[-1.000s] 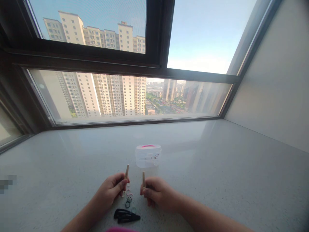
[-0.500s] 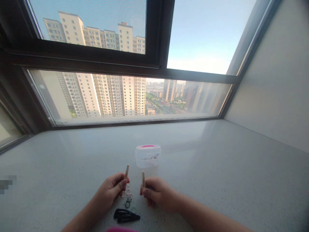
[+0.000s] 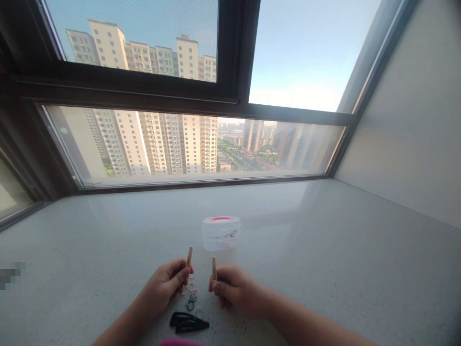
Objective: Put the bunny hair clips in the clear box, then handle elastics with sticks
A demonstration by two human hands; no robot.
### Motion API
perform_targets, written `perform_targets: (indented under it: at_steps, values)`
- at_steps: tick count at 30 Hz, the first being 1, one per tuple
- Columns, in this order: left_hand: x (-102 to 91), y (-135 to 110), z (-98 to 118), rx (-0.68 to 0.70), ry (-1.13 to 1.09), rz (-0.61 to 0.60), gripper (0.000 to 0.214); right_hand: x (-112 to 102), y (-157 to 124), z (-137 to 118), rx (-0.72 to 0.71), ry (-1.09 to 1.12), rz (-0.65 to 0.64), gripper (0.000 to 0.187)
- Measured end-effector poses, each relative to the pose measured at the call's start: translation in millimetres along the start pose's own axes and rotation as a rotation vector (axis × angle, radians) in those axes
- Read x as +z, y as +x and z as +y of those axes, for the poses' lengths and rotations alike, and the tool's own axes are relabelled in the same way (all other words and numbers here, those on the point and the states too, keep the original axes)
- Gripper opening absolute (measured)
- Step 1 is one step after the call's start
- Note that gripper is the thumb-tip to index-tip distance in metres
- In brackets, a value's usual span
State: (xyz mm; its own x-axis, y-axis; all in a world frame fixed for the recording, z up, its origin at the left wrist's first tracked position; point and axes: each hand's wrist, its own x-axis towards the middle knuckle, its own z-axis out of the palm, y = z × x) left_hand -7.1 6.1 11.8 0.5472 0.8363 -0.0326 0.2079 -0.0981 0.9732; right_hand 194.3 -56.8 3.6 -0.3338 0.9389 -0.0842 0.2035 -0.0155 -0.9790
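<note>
Pink obj. (image 3: 179, 342) at btm edge is cut off, can't tell what it is; contents of clear tub w/ pink lid (image 3: 221, 233) are hard to make out, just a dark squiggle. Left hand (image 3: 163, 286) is closed round a beige hair clip (image 3: 188, 256), pinched betw. thumb & fingers, tip up; right hand (image 3: 236, 288) grips a 2nd beige clip (image 3: 213, 267) same way, both just in front of the tub. Small hair ties (image 3: 191, 294) & black snap clips (image 3: 188, 322) lie on the grey sill (image 3: 324, 250) betw. the wrists.

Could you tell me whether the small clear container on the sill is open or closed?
Closed, it seems: the clear container shows a lid with a pink patch seated on top. Small hair ties appear inside.
</note>
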Motion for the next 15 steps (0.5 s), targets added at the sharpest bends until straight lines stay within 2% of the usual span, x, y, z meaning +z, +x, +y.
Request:
perform_targets:
  at_steps: [15]
  values:
    - [-0.5, 0.3, -2.7, 0.002, -0.007, -0.018, 0.028, 0.3, -0.3, 0.5, -0.007, -0.001, -0.003, 0.009]
